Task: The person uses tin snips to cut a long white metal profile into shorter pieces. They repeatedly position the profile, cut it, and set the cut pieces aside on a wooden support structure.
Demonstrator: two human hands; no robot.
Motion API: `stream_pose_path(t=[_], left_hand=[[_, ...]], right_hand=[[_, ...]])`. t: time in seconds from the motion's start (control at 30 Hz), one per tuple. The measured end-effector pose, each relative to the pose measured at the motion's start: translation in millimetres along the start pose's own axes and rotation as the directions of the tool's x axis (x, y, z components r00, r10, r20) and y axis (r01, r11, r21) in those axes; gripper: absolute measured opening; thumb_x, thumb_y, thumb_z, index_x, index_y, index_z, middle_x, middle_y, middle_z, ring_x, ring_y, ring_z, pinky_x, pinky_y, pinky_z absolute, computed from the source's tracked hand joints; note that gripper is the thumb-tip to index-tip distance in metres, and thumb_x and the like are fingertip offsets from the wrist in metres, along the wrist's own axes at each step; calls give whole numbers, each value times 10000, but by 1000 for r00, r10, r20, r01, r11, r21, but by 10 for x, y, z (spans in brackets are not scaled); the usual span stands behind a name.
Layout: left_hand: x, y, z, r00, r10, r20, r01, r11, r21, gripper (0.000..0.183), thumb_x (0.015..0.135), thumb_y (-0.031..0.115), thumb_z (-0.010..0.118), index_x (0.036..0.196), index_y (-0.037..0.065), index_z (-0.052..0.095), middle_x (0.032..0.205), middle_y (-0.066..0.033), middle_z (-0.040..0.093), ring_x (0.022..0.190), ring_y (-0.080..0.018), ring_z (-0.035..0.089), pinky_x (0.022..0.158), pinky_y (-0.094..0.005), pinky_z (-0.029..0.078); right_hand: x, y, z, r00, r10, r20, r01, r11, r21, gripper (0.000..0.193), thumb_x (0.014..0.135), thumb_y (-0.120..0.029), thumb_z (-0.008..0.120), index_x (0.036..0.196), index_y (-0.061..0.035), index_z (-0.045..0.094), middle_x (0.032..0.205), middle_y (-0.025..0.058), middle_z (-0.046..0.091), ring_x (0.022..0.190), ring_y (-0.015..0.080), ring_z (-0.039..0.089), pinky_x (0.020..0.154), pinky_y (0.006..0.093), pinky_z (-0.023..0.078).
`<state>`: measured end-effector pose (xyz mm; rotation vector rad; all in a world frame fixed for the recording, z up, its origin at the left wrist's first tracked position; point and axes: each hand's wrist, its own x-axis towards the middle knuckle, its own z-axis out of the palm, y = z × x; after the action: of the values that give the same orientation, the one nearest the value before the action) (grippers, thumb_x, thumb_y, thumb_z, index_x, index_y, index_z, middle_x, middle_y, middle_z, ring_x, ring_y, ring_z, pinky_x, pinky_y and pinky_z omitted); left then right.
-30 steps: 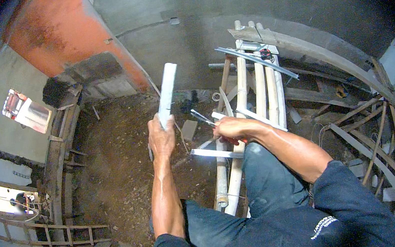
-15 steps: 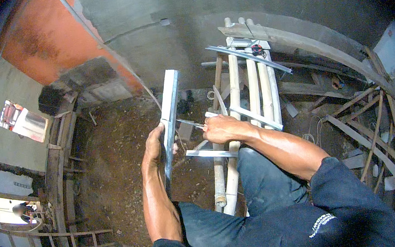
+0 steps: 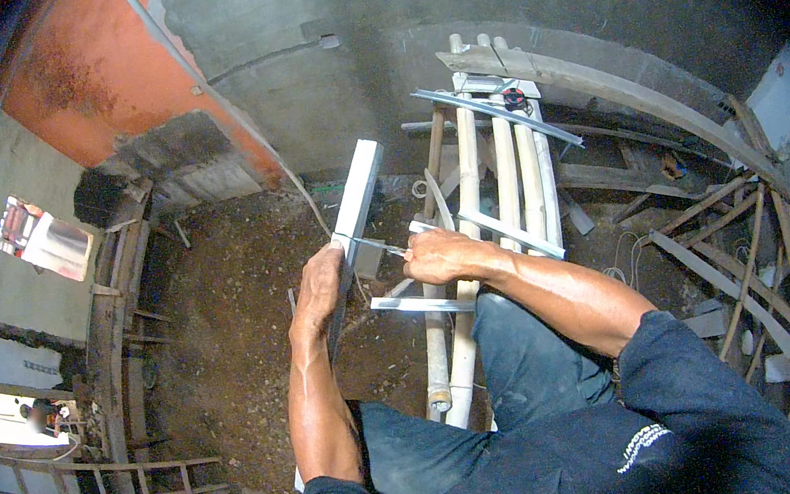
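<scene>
My left hand (image 3: 321,280) is closed around a long, pale metal channel (image 3: 359,189), which slants up and away from me. The channel's lower end is partly hidden by the hand and forearm. In my right hand (image 3: 445,255) is a slim, tapered metal tool that looks like tin snips (image 3: 379,245); the fingers cover its handles. Its tip meets the channel's right edge just above my left hand. Short metal strips lie near my right hand: one strip (image 3: 418,303) below it, and another strip (image 3: 515,235) across the bamboo poles (image 3: 506,171).
Past my right hand, a metal bar (image 3: 498,118) and a small black-and-red object (image 3: 515,99) rest on the poles. A wooden plank (image 3: 614,80) runs along the wall. Timber (image 3: 732,270) is stacked at right, a wooden ladder (image 3: 100,486) at left. Rubble covers the dirt floor (image 3: 224,322).
The metal channel has turned, its far end swinging right and its pale face showing more. My left hand has rolled over with it. The right hand has barely moved.
</scene>
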<state>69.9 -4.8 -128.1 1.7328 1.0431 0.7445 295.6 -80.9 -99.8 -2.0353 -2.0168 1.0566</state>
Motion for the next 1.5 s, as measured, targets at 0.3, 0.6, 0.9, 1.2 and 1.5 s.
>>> stream_pose_path(t=[0.3,0.6,0.9,1.2,1.5], left_hand=[[-43,86,178,996,55,-67,-22,908,419,485,906,401,665,1037,-63,612,881,-330,675,871,-491,668,750,-521,530],[-49,-27,161,983,101,-152,16,783,622,470,861,395,731,1010,-32,604,861,-321,678,844,-486,674,714,-531,546],[-55,74,-8,996,65,-64,-35,920,390,480,849,409,749,993,-32,629,872,-303,688,855,-455,691,717,-508,541],[-154,129,274,940,297,-169,-109,729,675,355,842,241,754,992,28,512,818,-271,667,776,-469,661,646,-527,521],[-21,-18,290,970,223,-91,-153,862,483,388,826,249,775,998,-4,536,792,-264,672,760,-462,670,643,-513,532]], right_hand=[[8,-61,-19,995,57,75,-59,998,20,494,976,-345,431,984,63,709,1062,320,671,1022,480,647,894,514,518],[172,-22,127,995,-76,66,84,988,-132,495,980,-320,432,973,100,693,999,350,664,965,487,663,870,523,529],[79,-8,150,998,-43,-46,46,995,85,401,901,-275,514,870,81,697,897,335,665,884,472,670,811,518,529],[121,6,169,999,27,-34,-23,993,114,388,881,-298,565,893,68,691,938,302,681,915,436,676,831,493,522],[177,138,187,983,103,-153,-87,990,110,459,916,-400,573,905,45,684,962,284,684,977,426,667,861,493,511]])
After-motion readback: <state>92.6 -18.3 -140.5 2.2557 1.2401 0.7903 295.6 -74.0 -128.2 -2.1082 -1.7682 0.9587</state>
